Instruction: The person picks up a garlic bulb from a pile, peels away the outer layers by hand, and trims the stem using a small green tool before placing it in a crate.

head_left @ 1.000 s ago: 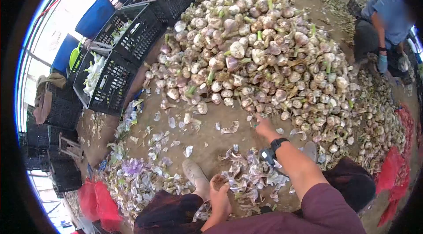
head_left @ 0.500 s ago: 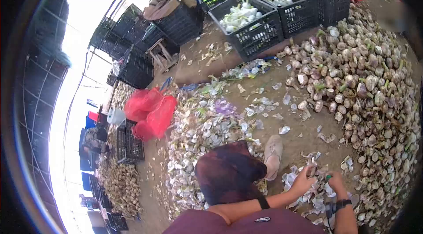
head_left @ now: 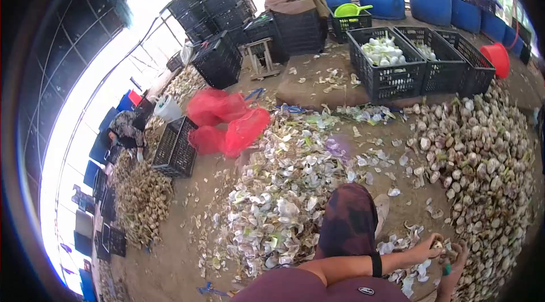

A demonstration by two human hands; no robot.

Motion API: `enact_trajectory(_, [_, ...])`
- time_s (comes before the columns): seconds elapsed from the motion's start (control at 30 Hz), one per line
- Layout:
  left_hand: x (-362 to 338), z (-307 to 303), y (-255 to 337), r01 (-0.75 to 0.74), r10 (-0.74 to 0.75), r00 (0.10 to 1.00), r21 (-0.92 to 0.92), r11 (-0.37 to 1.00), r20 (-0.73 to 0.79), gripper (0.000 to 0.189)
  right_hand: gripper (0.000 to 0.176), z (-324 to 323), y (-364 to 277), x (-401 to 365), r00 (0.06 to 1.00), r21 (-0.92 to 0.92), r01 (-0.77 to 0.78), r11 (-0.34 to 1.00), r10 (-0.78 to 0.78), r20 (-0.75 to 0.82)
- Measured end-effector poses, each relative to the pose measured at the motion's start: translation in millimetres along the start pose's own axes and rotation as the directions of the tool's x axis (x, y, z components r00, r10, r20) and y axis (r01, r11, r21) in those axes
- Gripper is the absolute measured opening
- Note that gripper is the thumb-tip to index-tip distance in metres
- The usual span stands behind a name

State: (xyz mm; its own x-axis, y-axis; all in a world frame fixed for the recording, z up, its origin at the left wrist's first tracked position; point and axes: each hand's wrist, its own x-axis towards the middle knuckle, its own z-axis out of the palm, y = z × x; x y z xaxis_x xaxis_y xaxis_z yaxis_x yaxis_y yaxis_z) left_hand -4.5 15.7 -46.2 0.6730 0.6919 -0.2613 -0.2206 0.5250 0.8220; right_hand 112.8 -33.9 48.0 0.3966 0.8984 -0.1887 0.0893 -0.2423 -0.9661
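Near the lower right, my left hand (head_left: 424,249) is closed round a garlic bulb (head_left: 437,245). Close beside it, my right hand (head_left: 458,256) has curled fingers, with something green at them; what they grip is too small to make out. Below and left of the hands lie loose white garlic skins (head_left: 421,271). A large heap of unpeeled garlic (head_left: 482,160) rises just beyond and to the right of my hands. The broad pile of peelings (head_left: 278,200) spreads to the left of my knee.
Black crates, one holding white peeled garlic (head_left: 383,52), stand at the upper right beside a red bucket (head_left: 495,60). Blue tubs (head_left: 380,2) line the back. Red netting (head_left: 227,123) lies left of centre. Another person (head_left: 128,130) bends over garlic at the far left.
The view has swung left and up, so the crates and heap sit differently in the picture. My hands have come closer together, and the garlic bulb now shows more plainly.
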Motion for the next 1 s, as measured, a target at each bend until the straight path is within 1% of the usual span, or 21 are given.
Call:
enact_trajectory(0.03, [-3.3,0.6,2.4,-0.036,0.033,0.998,-0.062,0.997,-0.049,0.051,0.032,16.8,-19.6,-15.8,0.994,-0.033,-0.025,0.999,0.021,-0.111])
enact_trajectory(0.1, [-6.1,3.2,2.4,-0.2,0.2,0.979,0.013,0.98,-0.03,0.052,0.03,-5.9,23.0,-0.6,0.983,0.081,-0.115,0.99,0.101,0.155])
enact_trajectory(0.13, [-7.9,4.1,6.2,-0.28,0.282,0.959,0.053,0.958,-0.018,0.052,0.029,-20.0,48.7,9.9,0.949,0.12,-0.174,0.977,0.133,0.287])
enact_trajectory(0.17, [-17.7,5.9,19.2,-0.3,0.305,0.952,0.258,0.918,0.023,0.055,0.029,-20.8,49.9,11.3,0.947,0.097,-0.152,0.984,0.117,0.299])
enact_trajectory(0.2, [-34.3,8.3,42.2,-0.259,0.259,0.965,0.301,0.918,0.041,0.056,0.029,-12.9,41.0,7.2,0.957,0.059,-0.111,0.992,0.091,0.274])
enact_trajectory(0.27, [-35.3,4.8,38.4,-0.327,0.342,0.94,0.356,0.876,0.022,0.055,0.028,-1.9,31.4,6.9,0.964,0.006,-0.067,0.998,0.063,0.26])
enact_trajectory(0.37, [-27.3,-8.6,23.7,-0.299,0.338,0.94,0.351,0.887,-0.053,0.055,0.027,6.0,23.5,8.9,0.961,-0.045,-0.035,0.998,0.045,0.272])
enact_trajectory(0.47, [-37.5,-4.1,37.4,-0.293,0.339,0.938,0.355,0.888,-0.074,0.059,0.027,9.5,21.5,10.3,0.959,-0.076,-0.013,0.997,0.034,0.28])
enact_trajectory(0.57, [-29.9,-6.8,23.3,-0.29,0.358,0.926,0.388,0.875,-0.117,0.063,0.026,8.5,22.4,10.8,0.958,-0.099,-0.003,0.995,0.031,0.285])
enact_trajectory(0.67, [-30.9,-7.6,26.5,-0.225,0.294,0.946,0.372,0.901,-0.14,0.062,0.026,6.3,21.9,12.9,0.958,-0.117,0.011,0.993,0.023,0.286])
enact_trajectory(0.77, [-33.0,-6.9,34.0,-0.184,0.226,0.966,0.279,0.942,-0.124,0.059,0.026,3.3,21.7,13.0,0.958,-0.127,0.023,0.992,0.014,0.285])
enact_trajectory(0.87, [-28.0,-9.0,25.6,-0.241,0.295,0.949,0.351,0.905,-0.11,0.056,0.026,1.1,21.9,14.0,0.957,-0.133,0.037,0.99,0.003,0.289])
enact_trajectory(0.97, [-26.9,-9.4,21.2,-0.289,0.324,0.941,0.268,0.919,-0.096,0.056,0.025,-0.9,21.9,15.7,0.954,-0.135,0.051,0.99,-0.008,0.299])
enact_trajectory(1.0, [-22.9,-11.0,17.6,-0.284,0.302,0.95,0.183,0.941,-0.079,0.056,0.025,-1.3,22.4,16.5,0.954,-0.134,0.056,0.989,-0.014,0.298])
